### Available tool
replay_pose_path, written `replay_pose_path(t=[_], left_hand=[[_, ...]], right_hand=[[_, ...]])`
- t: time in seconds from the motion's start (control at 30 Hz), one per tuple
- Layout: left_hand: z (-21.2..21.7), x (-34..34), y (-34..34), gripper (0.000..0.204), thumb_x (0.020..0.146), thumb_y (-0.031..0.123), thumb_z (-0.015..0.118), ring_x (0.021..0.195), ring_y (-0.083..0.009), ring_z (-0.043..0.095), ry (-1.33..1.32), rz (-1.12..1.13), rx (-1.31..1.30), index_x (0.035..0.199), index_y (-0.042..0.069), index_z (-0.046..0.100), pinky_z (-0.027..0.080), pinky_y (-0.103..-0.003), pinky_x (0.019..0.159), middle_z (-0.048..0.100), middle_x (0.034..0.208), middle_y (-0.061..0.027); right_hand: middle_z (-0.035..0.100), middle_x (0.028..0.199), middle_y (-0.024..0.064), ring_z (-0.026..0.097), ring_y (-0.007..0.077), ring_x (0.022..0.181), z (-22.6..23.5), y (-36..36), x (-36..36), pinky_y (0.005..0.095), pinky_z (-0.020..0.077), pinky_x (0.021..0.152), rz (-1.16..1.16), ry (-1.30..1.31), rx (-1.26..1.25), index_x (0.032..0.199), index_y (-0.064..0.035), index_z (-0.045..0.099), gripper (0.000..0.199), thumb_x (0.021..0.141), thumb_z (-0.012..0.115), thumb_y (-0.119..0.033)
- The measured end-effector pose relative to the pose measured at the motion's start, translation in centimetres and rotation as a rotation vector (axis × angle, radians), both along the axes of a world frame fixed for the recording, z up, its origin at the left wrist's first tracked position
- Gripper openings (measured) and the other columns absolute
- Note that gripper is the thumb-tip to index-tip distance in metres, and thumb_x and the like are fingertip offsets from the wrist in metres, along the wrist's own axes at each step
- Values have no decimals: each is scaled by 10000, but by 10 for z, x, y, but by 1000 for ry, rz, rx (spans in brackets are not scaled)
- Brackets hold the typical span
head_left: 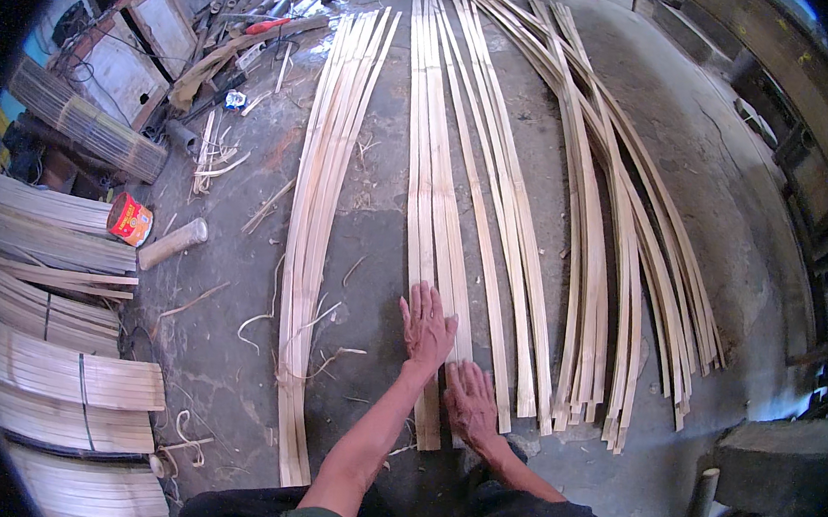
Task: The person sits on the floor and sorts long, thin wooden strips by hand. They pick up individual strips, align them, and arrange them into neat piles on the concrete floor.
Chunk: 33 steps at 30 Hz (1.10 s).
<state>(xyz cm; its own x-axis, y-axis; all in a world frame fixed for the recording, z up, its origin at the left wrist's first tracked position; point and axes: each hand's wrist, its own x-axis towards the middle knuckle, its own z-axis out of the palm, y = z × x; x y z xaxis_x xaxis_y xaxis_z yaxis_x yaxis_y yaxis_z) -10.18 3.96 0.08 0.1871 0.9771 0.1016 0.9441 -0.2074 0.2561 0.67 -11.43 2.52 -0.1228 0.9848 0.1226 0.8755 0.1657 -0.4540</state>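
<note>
Long pale bamboo strips [425, 182] lie side by side on the floor in front of me, running away toward the far end. My left hand [428, 326] rests flat on them, fingers stretched forward. Lower and just to its right, my right hand [473, 402] lies flat over the strips' near end, fingers extended. Neither hand grips anything. Narrower loose strips [510, 213] spread out to the right of the hands. On the left lies a separate row of strips [315, 183], with curled shavings [328, 359] on and beside its near part.
More strips [624, 188] cross each other at the right. Tied strip bundles [112, 385] are stacked along the left. A red tin [130, 220] and a short cylinder [174, 244] sit by them. A rolled slatted mat [84, 121] lies farther back. A dark block [793, 444] stands lower right.
</note>
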Motion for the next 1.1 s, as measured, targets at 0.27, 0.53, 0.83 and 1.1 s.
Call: replay_pose_path(t=[0.27, 0.53, 0.83, 1.1], left_hand=[[-1, 17, -15, 721, 950, 426, 499, 1491, -358, 157, -28, -43, -24, 1488, -22, 327, 41, -543, 1205, 254, 1581, -210], [-12, 25, -12, 688, 991, 423, 440, 1487, -345, 176, -28, -86, 1, 1497, -22, 301, 43, -555, 1202, 258, 1578, -210], [-4, 27, -12, 723, 963, 480, 475, 1487, -353, 181, -41, -99, 29, 1494, 10, 337, 52, -524, 1208, 255, 1568, -247], [-6, 25, -9, 718, 954, 474, 503, 1483, -344, 201, -67, -115, 8, 1499, 34, 343, 60, -525, 1208, 275, 1566, -230]], right_hand=[[536, 1228, 138, 506, 311, 1145, -2, 9, 48, 464, 366, 933, -340, -79, -25, 1408, -77, 460, 609, 880, 645, -317], [537, 1159, 183, 539, 344, 1061, -18, 13, 55, 459, 429, 910, -311, 75, -10, 1408, -41, 449, 631, 839, 688, -172], [587, 1015, 233, 615, 336, 882, -12, 8, 61, 401, 513, 757, -375, 549, -152, 1427, 6, 421, 605, 881, 645, -127], [481, 642, 107, 453, 154, 564, 9, 14, 53, 310, 411, 527, -478, 626, -265, 1426, 8, 443, 539, 955, 594, -206]])
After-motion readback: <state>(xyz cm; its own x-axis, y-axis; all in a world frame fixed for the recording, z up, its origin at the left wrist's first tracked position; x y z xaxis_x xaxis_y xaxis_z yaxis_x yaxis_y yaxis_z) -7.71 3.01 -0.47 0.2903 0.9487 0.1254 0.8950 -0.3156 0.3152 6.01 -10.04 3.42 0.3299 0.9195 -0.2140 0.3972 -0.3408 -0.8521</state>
